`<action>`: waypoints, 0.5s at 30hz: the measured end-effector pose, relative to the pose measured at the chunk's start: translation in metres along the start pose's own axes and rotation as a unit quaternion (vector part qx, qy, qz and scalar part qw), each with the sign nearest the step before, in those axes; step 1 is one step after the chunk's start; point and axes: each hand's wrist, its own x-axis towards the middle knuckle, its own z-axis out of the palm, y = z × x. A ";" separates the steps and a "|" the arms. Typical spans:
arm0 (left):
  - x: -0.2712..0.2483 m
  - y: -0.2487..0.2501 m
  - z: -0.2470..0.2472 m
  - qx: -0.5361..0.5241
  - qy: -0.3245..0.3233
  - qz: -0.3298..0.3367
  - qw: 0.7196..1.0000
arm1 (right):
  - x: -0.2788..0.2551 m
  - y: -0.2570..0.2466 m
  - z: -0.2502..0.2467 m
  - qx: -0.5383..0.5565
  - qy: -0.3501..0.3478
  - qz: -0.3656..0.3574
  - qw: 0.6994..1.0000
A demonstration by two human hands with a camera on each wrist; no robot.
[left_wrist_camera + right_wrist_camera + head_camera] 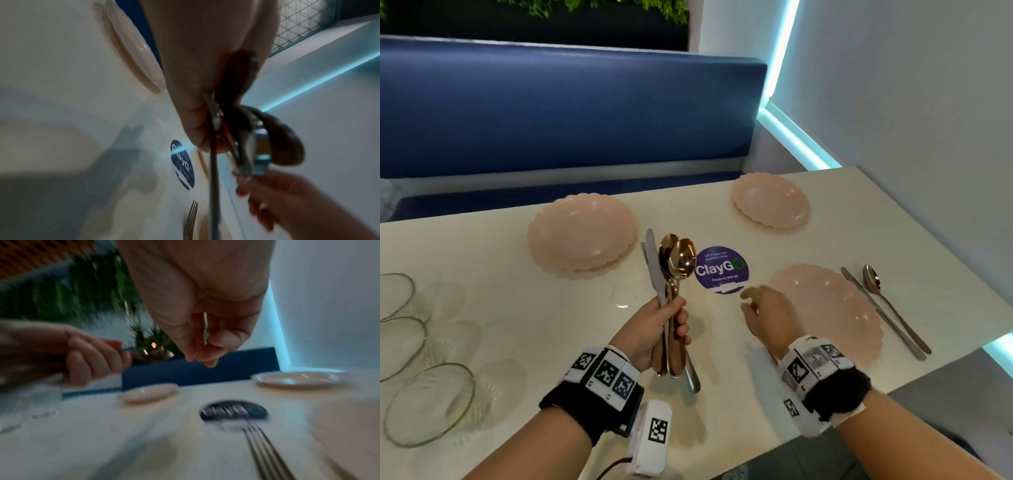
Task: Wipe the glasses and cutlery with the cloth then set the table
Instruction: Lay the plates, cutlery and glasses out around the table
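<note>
left hand (657,329) fist-grips a bundle of cutlery (671,270) by the handles, upright: gold spoons and steel knives, bowls and blades fanned above the fist. right hand (767,315) hangs just right of the bundle over the table (517,301), fingers loosely curled, holding nothing as far as the blurred views show. a fork (265,449) lies on the table under that hand, beside the nearest pink plate (835,308); a knife (880,311) and spoon (893,308) lie on the plate's far side, away from both hands. three glasses (424,404) sit well left of the left hand. cutlery looks stiff, smooth, slippery metal, light singly; probably best pinched mid-handle, one piece at a time, or the rest may slide loose.
</note>
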 end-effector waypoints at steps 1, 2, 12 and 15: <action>-0.002 0.003 -0.001 0.002 -0.003 0.006 1.000 | 0.005 -0.018 -0.009 0.033 0.028 -0.056 0.998; -0.004 0.007 -0.003 -0.003 -0.007 0.012 1.000 | 0.009 -0.037 -0.018 0.064 0.047 -0.122 0.989; -0.036 0.045 -0.051 0.011 -0.068 0.016 0.997 | 0.057 -0.171 -0.023 -0.097 -0.171 -0.454 0.869; -0.042 0.055 -0.063 0.038 -0.065 0.015 0.997 | 0.067 -0.188 -0.026 -0.125 -0.189 -0.476 0.850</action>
